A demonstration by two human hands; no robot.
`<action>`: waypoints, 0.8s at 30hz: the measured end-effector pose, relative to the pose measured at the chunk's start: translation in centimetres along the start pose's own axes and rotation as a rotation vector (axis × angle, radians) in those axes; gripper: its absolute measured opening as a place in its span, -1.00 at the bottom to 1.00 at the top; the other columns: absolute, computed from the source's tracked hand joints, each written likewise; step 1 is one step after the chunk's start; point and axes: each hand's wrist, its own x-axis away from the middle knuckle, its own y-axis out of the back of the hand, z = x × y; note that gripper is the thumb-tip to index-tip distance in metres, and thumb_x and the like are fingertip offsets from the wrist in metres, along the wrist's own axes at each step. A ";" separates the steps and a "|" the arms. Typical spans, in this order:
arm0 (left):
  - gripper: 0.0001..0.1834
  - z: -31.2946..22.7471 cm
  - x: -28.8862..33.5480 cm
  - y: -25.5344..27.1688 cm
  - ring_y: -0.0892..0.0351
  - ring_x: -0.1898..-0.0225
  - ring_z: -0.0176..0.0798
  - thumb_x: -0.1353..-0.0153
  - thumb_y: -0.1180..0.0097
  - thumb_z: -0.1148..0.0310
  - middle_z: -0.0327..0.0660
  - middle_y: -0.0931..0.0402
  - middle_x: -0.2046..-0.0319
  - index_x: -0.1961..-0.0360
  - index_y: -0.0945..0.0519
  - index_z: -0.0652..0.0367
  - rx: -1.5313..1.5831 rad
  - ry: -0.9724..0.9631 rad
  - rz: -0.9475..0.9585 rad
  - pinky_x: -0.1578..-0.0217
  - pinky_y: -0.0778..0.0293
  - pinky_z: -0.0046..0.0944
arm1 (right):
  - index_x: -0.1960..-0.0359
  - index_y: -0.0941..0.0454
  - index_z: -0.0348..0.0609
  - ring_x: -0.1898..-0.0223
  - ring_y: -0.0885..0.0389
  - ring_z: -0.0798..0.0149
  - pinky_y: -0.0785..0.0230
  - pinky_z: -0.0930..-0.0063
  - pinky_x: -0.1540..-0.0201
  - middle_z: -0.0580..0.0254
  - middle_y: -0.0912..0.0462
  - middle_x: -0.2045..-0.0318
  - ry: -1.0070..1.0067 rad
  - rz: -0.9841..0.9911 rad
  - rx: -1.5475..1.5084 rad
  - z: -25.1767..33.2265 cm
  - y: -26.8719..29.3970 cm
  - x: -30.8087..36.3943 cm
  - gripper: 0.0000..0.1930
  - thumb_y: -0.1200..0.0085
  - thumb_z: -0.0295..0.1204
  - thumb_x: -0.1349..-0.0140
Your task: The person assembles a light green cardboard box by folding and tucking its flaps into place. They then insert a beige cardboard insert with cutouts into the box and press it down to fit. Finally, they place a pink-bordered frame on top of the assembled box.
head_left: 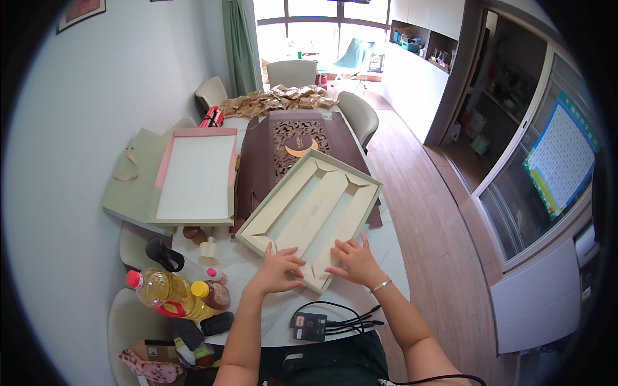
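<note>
A shallow cream cardboard tray with pale green edges lies at a slant on the table, with folded panels lining its inside. My left hand rests at its near-left side, fingers spread and curved over the inner panel. On the near-right side, my right hand touches the panel and rim, fingers apart. Partly under the tray is a flattened dark brown box with a cut-out pattern and a gold crescent. To the left stands a green gift box with pink inner walls and a white base, its lid folded back with a ribbon.
Many small wrapped packets cover the table's far end. Near left are an oil bottle, a yellow-capped bottle and a dark phone-like object. A black device with cables lies at the near edge. Chairs surround the table.
</note>
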 end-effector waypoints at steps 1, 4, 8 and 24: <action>-0.68 0.0 0.2 0.5 -0.24 -0.34 -0.15 0.14 -0.44 0.17 -0.37 -0.56 -0.06 0.28 -0.70 -0.13 0.081 0.030 -0.004 -0.30 0.29 0.46 | 0.11 -0.57 -0.12 -0.06 -0.47 0.11 0.04 -0.27 -0.29 0.14 -0.55 -0.05 0.013 0.040 -0.014 0.6 0.7 0.1 -0.47 -0.11 0.11 -0.15; -0.56 0.5 -0.2 -0.1 -0.23 -0.34 -0.09 0.07 -0.39 0.02 -0.18 -0.50 -0.12 0.17 -0.67 -0.03 0.119 0.136 -0.219 -0.28 0.28 0.47 | 0.13 -0.57 -0.10 -0.06 -0.49 0.07 -0.03 -0.19 -0.28 0.11 -0.56 -0.03 0.034 0.047 -0.327 -1.2 0.3 -0.4 -0.53 -0.14 0.03 -0.16; -0.20 -1.8 -0.9 -1.3 -0.06 -0.40 0.07 0.04 -0.25 -0.23 0.07 -0.24 -0.30 -0.17 -0.50 0.02 -0.225 0.196 -0.422 -0.26 0.32 0.51 | -0.09 -0.44 -0.20 -0.28 -0.29 -0.05 0.00 -0.20 -0.31 -0.08 -0.40 -0.19 -0.164 -0.315 -0.048 -5.9 1.1 -3.8 -0.45 -0.12 -0.05 -0.21; 0.30 -3.2 -3.5 -3.1 0.51 -0.47 0.30 0.32 -0.22 -0.50 0.11 0.31 -0.47 -0.45 -0.09 -0.11 -0.407 0.394 0.074 -0.15 0.58 0.67 | -0.39 -0.08 -0.31 -0.50 0.23 0.03 0.55 -0.47 -0.33 -0.10 -0.02 -0.44 -0.695 0.480 0.292 -9.5 -0.5 -8.5 0.00 0.12 0.29 -0.14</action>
